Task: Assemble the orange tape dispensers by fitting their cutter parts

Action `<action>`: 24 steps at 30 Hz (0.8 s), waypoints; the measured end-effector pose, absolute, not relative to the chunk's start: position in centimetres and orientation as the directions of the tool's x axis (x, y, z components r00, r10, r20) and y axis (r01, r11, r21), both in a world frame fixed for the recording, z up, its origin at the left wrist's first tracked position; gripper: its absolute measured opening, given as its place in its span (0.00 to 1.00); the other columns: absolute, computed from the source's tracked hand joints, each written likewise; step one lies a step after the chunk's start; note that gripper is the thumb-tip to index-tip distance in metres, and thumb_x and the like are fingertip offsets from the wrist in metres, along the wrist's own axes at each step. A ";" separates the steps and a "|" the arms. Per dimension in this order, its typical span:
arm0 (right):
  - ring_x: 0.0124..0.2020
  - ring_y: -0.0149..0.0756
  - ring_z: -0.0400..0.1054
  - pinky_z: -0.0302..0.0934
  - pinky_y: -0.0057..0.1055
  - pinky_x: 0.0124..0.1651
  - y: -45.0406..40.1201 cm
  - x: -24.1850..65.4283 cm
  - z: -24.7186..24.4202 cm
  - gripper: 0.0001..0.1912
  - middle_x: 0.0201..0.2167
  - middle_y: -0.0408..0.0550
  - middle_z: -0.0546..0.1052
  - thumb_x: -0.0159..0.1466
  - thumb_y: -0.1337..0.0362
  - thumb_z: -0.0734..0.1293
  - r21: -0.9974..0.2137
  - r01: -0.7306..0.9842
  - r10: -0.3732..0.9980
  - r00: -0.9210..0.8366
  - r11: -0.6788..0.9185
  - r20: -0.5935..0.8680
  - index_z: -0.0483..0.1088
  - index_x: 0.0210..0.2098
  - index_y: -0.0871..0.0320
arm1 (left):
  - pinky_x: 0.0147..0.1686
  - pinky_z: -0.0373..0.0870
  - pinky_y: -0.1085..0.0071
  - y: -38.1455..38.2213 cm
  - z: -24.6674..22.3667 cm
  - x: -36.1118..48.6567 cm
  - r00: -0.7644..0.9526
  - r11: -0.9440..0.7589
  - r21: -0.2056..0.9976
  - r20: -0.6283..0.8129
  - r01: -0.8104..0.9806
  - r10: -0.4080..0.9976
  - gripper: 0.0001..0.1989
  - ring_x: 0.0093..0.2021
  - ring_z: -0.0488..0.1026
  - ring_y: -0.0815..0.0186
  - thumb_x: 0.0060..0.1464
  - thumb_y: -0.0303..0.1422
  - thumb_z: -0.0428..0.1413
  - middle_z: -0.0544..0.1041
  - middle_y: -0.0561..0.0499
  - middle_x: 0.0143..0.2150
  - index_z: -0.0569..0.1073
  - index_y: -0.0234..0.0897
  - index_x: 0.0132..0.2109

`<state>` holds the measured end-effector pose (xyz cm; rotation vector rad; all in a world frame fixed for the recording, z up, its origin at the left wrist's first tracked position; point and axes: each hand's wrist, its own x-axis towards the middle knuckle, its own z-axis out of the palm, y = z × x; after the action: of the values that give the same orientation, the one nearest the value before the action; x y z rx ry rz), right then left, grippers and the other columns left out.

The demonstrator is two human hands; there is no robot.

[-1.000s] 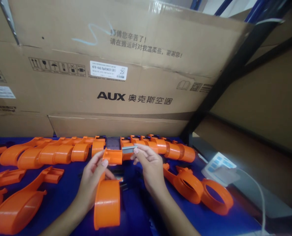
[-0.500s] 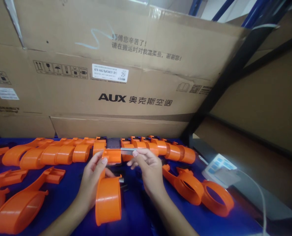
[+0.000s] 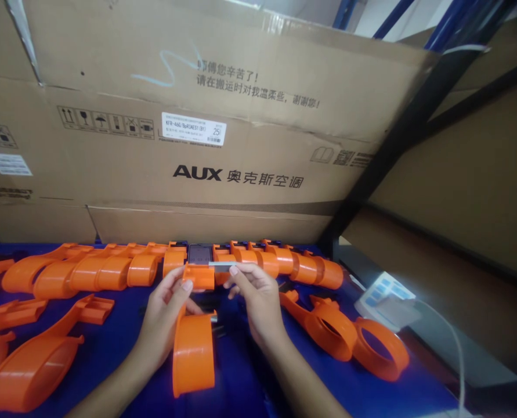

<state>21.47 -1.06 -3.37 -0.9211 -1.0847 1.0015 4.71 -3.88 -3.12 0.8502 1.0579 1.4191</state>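
My left hand [image 3: 167,305] is closed around the neck of an orange plastic part [image 3: 194,354], which has a wide round band below and a small rectangular head on top. Between the thumb and fingers of my right hand [image 3: 258,299] is a thin grey toothed strip [image 3: 222,266], its teeth facing up. The strip's left end meets the right side of the orange head; whether it sits inside cannot be made out. A short metal piece [image 3: 214,317] shows beside the band's upper edge.
Similar orange parts stand in a row [image 3: 86,274] at the back, and more [image 3: 36,366] lie at left and right. A dark-screened device [image 3: 200,253] sits among them on the blue surface [image 3: 123,354]. Cardboard [image 3: 132,180] rises behind; a white box with a cable [image 3: 389,299] is at right.
The grey strip has shifted slightly left with my right hand, and its toothed edge now shows. My left hand keeps its hold on the orange part.
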 end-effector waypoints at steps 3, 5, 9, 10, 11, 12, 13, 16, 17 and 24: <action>0.27 0.36 0.76 0.71 0.30 0.29 -1.4 21.5 -3.6 0.09 0.27 0.46 0.83 0.64 0.58 0.74 -0.936 -0.015 0.922 0.174 0.352 0.345 0.82 0.39 0.56 | 0.21 0.67 0.75 -3.8 -3.1 4.6 -0.119 0.022 0.945 -0.064 -0.327 0.991 0.38 0.19 0.74 0.66 0.48 0.50 0.67 0.80 0.51 0.25 0.69 0.32 0.60; 0.35 0.41 0.80 0.75 0.35 0.38 -1.7 21.6 -3.7 0.10 0.36 0.48 0.85 0.66 0.60 0.72 -0.899 0.107 0.885 0.163 0.424 0.437 0.83 0.45 0.55 | 0.22 0.67 0.75 -3.8 -3.3 4.4 -0.094 0.031 0.948 -0.064 -0.318 0.994 0.38 0.20 0.74 0.66 0.51 0.50 0.65 0.80 0.52 0.24 0.70 0.31 0.62; 0.52 0.46 0.79 0.72 0.44 0.57 -2.1 21.8 -3.8 0.19 0.52 0.50 0.83 0.67 0.68 0.66 -0.763 0.330 0.798 0.043 0.556 0.601 0.79 0.55 0.52 | 0.24 0.66 0.76 -3.7 -4.1 4.0 -0.049 0.022 0.963 -0.036 -0.269 0.998 0.37 0.21 0.74 0.66 0.57 0.49 0.62 0.79 0.52 0.22 0.69 0.29 0.65; 0.53 0.46 0.78 0.71 0.44 0.59 -2.2 21.8 -3.8 0.22 0.53 0.50 0.82 0.66 0.71 0.64 -0.726 0.370 0.781 -0.001 0.580 0.624 0.79 0.56 0.52 | 0.24 0.65 0.76 -3.6 -4.3 4.0 -0.039 0.013 0.969 -0.023 -0.246 0.999 0.37 0.21 0.73 0.67 0.57 0.49 0.61 0.79 0.52 0.22 0.68 0.30 0.67; 0.54 0.46 0.78 0.71 0.44 0.59 -2.2 21.8 -3.8 0.24 0.53 0.50 0.82 0.65 0.73 0.63 -0.691 0.403 0.768 -0.049 0.600 0.639 0.78 0.57 0.53 | 0.25 0.65 0.76 -3.6 -4.5 3.9 -0.028 0.006 0.974 -0.012 -0.226 1.000 0.38 0.22 0.73 0.67 0.58 0.49 0.61 0.79 0.52 0.22 0.67 0.30 0.68; 0.54 0.45 0.78 0.71 0.44 0.59 -2.3 21.8 -3.8 0.26 0.54 0.51 0.82 0.65 0.74 0.62 -0.659 0.431 0.757 -0.097 0.617 0.646 0.77 0.58 0.54 | 0.25 0.65 0.76 -3.6 -4.7 3.9 -0.016 0.000 0.978 -0.004 -0.209 1.000 0.38 0.22 0.72 0.67 0.59 0.48 0.61 0.79 0.52 0.22 0.66 0.30 0.69; 0.55 0.45 0.77 0.71 0.43 0.60 -2.4 21.8 -3.8 0.27 0.55 0.52 0.81 0.64 0.75 0.61 -0.628 0.456 0.748 -0.140 0.631 0.649 0.76 0.60 0.55 | 0.26 0.65 0.75 -3.7 -4.9 3.8 -0.006 -0.005 0.981 0.004 -0.196 1.000 0.38 0.22 0.72 0.67 0.59 0.48 0.60 0.78 0.52 0.22 0.66 0.30 0.69; 0.59 0.45 0.74 0.68 0.43 0.63 -2.7 21.7 -3.6 0.29 0.59 0.54 0.78 0.64 0.75 0.60 -0.552 0.519 0.729 -0.231 0.652 0.644 0.73 0.63 0.59 | 0.28 0.66 0.75 -3.7 -5.0 3.6 0.015 -0.019 0.989 0.021 -0.147 1.000 0.39 0.24 0.73 0.67 0.60 0.48 0.60 0.79 0.52 0.23 0.64 0.30 0.70; 0.60 0.45 0.73 0.67 0.43 0.64 -2.8 21.8 -3.4 0.29 0.60 0.55 0.77 0.65 0.75 0.60 -0.533 0.538 0.727 -0.247 0.653 0.641 0.72 0.63 0.60 | 0.29 0.67 0.75 -3.7 -5.0 3.5 0.021 -0.023 0.992 0.026 -0.126 0.999 0.39 0.24 0.73 0.66 0.60 0.48 0.60 0.79 0.51 0.23 0.63 0.32 0.71; 0.51 0.42 0.78 0.70 0.38 0.55 -2.4 23.1 -2.1 0.21 0.52 0.51 0.82 0.70 0.69 0.61 -0.563 0.646 0.844 -0.274 0.516 0.460 0.76 0.58 0.54 | 0.26 0.66 0.75 -3.4 -3.6 3.1 0.031 0.056 0.959 -0.049 -0.279 0.998 0.37 0.22 0.72 0.67 0.57 0.46 0.62 0.78 0.52 0.23 0.65 0.32 0.68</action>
<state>23.07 -2.41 -2.13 -1.2133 -2.0165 0.3415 3.15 -3.43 -3.58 0.9723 1.0060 1.2741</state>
